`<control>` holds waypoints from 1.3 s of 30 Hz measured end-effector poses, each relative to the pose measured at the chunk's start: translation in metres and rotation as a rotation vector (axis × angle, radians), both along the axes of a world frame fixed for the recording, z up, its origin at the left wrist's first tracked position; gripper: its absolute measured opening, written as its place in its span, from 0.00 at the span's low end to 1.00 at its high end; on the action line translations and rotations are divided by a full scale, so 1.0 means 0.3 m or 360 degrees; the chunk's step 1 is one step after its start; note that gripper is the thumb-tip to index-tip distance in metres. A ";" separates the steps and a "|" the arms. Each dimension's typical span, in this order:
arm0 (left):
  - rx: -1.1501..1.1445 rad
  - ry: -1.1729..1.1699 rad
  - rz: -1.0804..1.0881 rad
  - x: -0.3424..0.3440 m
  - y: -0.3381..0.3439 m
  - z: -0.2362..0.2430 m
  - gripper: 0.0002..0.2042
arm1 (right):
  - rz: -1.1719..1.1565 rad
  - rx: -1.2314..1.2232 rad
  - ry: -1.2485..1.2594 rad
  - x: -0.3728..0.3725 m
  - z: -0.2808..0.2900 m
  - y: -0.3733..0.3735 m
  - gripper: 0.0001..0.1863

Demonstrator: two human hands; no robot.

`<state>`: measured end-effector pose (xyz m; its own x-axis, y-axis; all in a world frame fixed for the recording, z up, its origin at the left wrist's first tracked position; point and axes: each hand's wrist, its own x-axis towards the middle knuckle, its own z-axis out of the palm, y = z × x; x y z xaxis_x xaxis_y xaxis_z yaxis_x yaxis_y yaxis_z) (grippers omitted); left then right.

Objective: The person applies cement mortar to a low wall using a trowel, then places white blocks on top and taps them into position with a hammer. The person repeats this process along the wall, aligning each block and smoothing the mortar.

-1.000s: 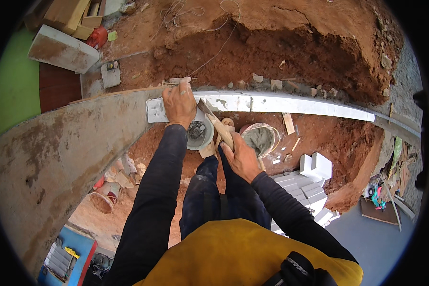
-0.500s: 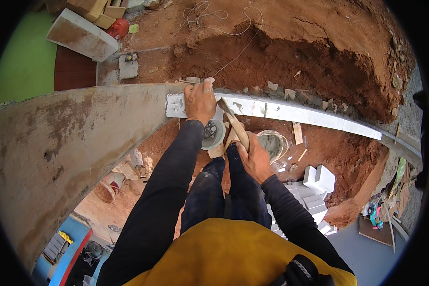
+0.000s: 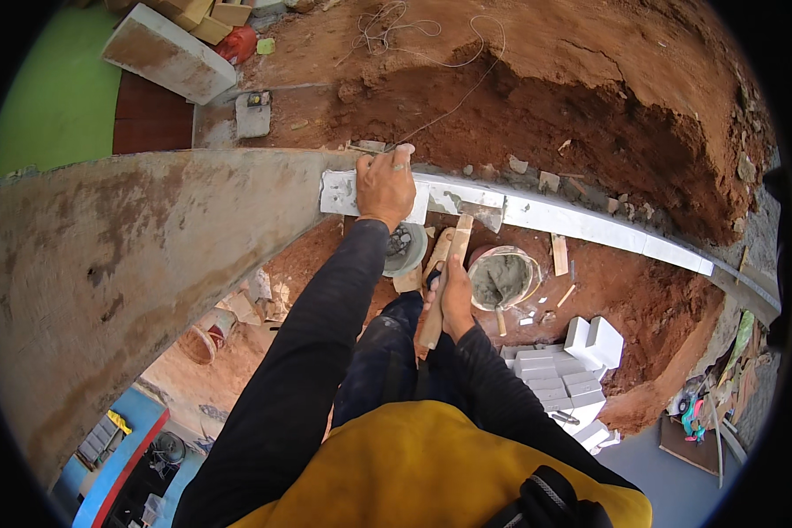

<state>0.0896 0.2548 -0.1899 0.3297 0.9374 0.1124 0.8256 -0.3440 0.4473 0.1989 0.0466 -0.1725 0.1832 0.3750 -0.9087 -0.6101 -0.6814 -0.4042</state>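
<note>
Landmark: the row of white blocks. At its left end, a stained grey wall is met. The end block is overlaid by the left hand; its fingers are bent over the far edge, tips hidden, so whether it is gripped or only steadied cannot be told. Block judged stiff, fairly light for its bulk, chalky, easily chipped at corners; best held flat-handed across both long faces.

Below the row's left part, a bucket of rubble is seen. Rightward, below the row, a wooden-handled tool is held in the right hand, fingers closed around the handle. Its metal blade is overlapped with the row's near edge in view; contact cannot be told. Tool judged rigid, blade-heavy; best gripped mid-handle, clear of the blade. Farther right, below the row, a mortar bucket is set.

Against half a second ago: the handle, then slanted down rightward, is now slanted down leftward; the blade is shifted rightward along the row, away from the left hand, which is kept on the end block.
</note>
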 end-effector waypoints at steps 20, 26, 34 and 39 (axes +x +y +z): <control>-0.0038 0.0093 0.0006 0.000 0.001 0.000 0.15 | 0.1263 0.0624 -0.1466 0.141 0.258 -0.004 0.24; -0.0047 0.0039 0.0019 0.001 0.001 0.005 0.14 | 0.1508 0.0539 -0.1501 0.180 0.273 0.048 0.24; -0.0047 0.0122 0.0017 0.008 0.010 -0.012 0.14 | 0.1756 0.0411 -0.1380 0.215 0.286 0.070 0.27; -0.0037 0.0131 0.0001 0.006 0.011 -0.017 0.14 | 0.1569 0.0402 -0.1226 0.234 0.323 -0.062 0.29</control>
<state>0.0913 0.2582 -0.1949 0.3362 0.9396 0.0632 0.8601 -0.3337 0.3859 0.2690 0.0280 -0.0757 0.1756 0.7986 -0.5756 0.5571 -0.5627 -0.6108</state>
